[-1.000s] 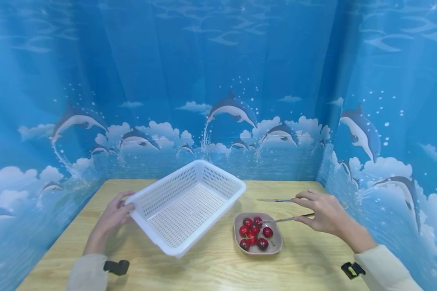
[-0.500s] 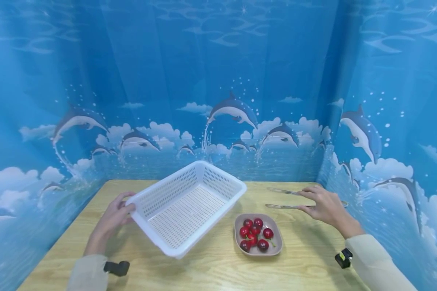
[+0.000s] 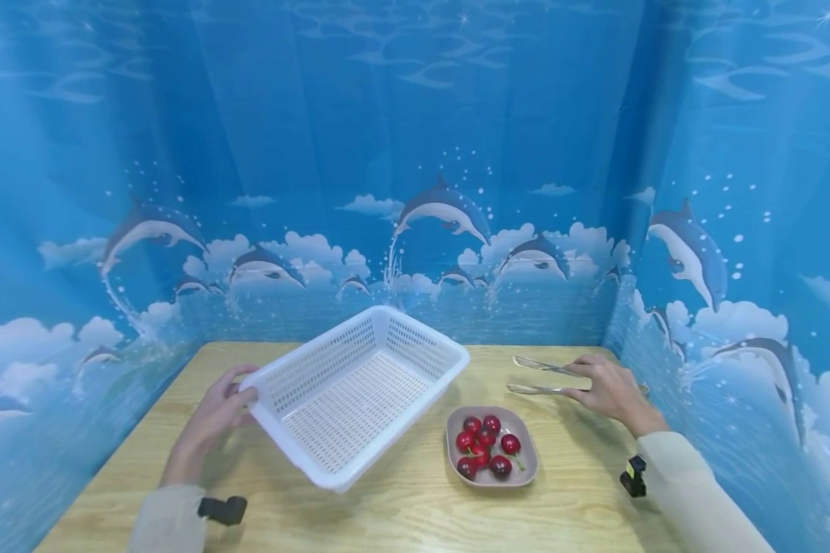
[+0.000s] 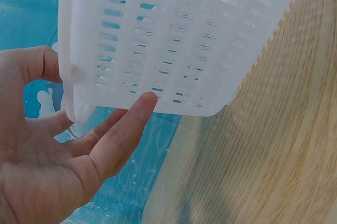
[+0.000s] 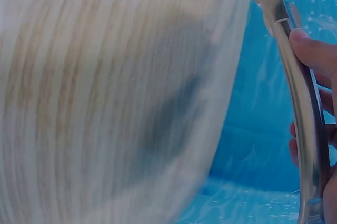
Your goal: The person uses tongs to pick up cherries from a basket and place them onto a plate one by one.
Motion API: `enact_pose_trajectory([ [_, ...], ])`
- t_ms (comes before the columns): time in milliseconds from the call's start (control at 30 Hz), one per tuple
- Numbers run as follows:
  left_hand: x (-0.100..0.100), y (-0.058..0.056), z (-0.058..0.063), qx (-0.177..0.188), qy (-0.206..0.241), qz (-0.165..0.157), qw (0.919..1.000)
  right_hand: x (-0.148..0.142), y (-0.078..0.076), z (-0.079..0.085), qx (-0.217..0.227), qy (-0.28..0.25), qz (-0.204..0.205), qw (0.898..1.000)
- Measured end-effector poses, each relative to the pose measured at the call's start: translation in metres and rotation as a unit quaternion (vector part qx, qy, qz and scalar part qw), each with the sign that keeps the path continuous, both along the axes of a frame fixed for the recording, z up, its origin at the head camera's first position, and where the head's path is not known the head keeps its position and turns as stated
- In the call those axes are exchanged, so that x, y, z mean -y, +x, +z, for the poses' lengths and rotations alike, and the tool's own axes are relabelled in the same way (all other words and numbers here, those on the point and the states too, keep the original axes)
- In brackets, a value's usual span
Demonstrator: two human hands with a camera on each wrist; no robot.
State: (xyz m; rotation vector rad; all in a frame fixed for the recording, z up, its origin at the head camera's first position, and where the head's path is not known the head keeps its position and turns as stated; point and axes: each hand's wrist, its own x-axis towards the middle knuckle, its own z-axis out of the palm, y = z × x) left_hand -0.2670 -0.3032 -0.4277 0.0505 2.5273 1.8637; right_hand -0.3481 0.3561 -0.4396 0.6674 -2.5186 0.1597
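My left hand [image 3: 210,418] grips the left rim of a white perforated plastic basket [image 3: 360,395], which is held tilted above the table. In the left wrist view, the thumb is on the basket's rim and fingers lie against its outer wall [image 4: 168,50]. My right hand [image 3: 609,392] holds metal tongs [image 5: 303,113] with a fork-shaped end; their two arms stand apart, with nothing between the tips. To the left of the tongs and nearer me, a small pinkish-beige dish [image 3: 493,478] holds several dark red cherries [image 3: 479,455], some with stems. I see nothing inside the basket.
A light wooden table [image 3: 415,522] lies under everything. Blue curtains printed with dolphins [image 3: 443,207] hang behind it and along both sides, near the table's edges. The dish sits right of the basket.
The right hand has drawn the tongs back from over the cherry dish, to the right and away from me. The left hand and basket have stayed nearly still.
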Motion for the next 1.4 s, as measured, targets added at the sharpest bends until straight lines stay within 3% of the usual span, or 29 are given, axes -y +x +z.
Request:
enact_pose_trajectory([
  [233, -0.001, 0.001, 0.001, 0.003, -0.006, 0.002, 1.0, -0.005, -0.008, -0.011, 0.033, -0.018, -0.017, 0.999],
  [500, 0.0, 0.0, 0.001, 0.004, -0.011, 0.002, 0.9999, -0.009, -0.011, -0.012, 0.089, -0.033, -0.029, 0.995],
  [900, -0.003, 0.0, 0.001, 0.011, -0.009, 0.004, 0.9999, -0.013, -0.017, -0.017, 0.155, -0.048, 0.013, 0.987],
  [1400, 0.0, 0.0, -0.002, 0.013, -0.013, 0.007, 0.9998, -0.007, -0.012, -0.028, 0.182, -0.055, -0.025, 0.981],
])
